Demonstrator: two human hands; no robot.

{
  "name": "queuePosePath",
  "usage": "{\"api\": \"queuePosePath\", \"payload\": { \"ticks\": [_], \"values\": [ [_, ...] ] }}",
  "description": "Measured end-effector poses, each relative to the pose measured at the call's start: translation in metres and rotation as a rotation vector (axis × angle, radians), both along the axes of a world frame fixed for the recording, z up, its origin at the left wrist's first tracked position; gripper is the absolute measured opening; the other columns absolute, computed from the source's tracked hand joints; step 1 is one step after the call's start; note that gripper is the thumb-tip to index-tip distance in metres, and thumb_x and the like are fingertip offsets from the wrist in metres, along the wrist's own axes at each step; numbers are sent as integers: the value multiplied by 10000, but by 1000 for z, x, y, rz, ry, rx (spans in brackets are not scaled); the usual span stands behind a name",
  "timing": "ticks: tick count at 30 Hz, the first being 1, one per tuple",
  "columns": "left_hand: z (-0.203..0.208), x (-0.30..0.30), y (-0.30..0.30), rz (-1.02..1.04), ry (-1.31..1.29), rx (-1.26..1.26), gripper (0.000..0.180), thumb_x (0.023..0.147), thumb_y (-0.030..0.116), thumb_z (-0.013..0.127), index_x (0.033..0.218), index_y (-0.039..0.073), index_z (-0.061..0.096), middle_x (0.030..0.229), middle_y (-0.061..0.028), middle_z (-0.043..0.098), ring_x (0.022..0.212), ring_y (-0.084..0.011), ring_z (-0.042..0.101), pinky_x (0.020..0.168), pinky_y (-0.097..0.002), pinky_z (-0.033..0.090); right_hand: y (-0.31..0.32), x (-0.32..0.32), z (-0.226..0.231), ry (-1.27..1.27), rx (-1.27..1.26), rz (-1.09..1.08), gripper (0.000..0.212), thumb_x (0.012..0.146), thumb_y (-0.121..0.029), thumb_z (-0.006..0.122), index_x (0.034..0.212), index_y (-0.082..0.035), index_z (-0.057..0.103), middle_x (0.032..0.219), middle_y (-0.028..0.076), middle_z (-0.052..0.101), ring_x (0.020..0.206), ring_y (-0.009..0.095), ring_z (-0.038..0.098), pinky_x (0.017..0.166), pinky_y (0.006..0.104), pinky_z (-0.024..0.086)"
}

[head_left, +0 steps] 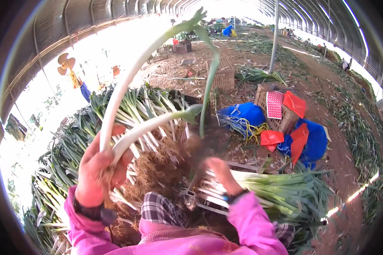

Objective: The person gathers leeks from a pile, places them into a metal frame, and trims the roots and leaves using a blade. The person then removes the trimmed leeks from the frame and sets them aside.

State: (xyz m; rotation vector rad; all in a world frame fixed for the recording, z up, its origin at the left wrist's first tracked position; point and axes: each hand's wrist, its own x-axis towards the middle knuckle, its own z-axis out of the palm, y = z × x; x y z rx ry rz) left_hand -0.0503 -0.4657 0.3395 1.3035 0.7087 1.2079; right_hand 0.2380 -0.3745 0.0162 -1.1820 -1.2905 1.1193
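Note:
My left hand (98,168) is closed around the root ends of two trimmed leeks. One long leek (123,87) rises and bends over at its green top, where a leaf hangs down. A second leek (151,124) slants to the right below it. My right hand (222,173) is closed in the middle, near a dark blur; what its fingers hold, if anything, I cannot make out. Just below and right of it lies a bundle of leeks (276,187) with white stems toward me. A pile of untrimmed leeks (72,146) with brown roots (155,176) spreads at the left.
A plastic crate (281,117) stands at the right with red and blue bags (308,142) around it. Blue and yellow strings (242,123) lie beside it. Farther back are another crate (221,76) and a metal post (275,38). Leaf scraps (357,123) cover the soil.

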Motion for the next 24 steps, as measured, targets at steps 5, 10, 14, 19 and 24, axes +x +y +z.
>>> {"api": "queuePosePath", "payload": {
  "ticks": [5,10,14,19,24],
  "values": [
    [-16,-57,-89,-211,-168,-6,516,852,161,564,1286,-56,388,804,-284,605,396,-205,545,308,-260,404,16,-63,78,1304,-120,25,655,894,-613,503,1071,16,450,978,194,605,938,312,606,841,421,465],
    [-57,-67,-93,-246,-4,-187,481,916,231,548,1282,-51,414,1104,-288,607,846,-330,677,688,-359,563,-10,30,115,1273,192,-431,259,949,-295,547,831,-68,504,673,59,548,574,197,534,572,360,472],
    [-88,-52,-37,-549,490,31,434,959,176,539,1339,-14,453,1025,-55,609,864,-117,567,792,-270,464,-80,142,156,1015,382,-649,114,911,-192,575,872,-88,547,670,34,541,561,157,534,487,285,450],
    [-206,70,43,-764,454,142,377,961,174,558,1295,2,519,1047,-7,621,938,-74,518,825,-254,434,-241,293,156,564,617,-1116,137,883,-175,668,930,-83,577,754,16,552,655,138,558,608,300,512],
    [-375,146,132,-567,1081,463,460,937,453,488,1257,133,572,1065,-186,656,977,-376,619,833,-426,490,-339,345,114,582,438,-1524,219,886,-283,680,949,-160,509,704,-25,490,596,120,472,513,276,397]
  ]
}}
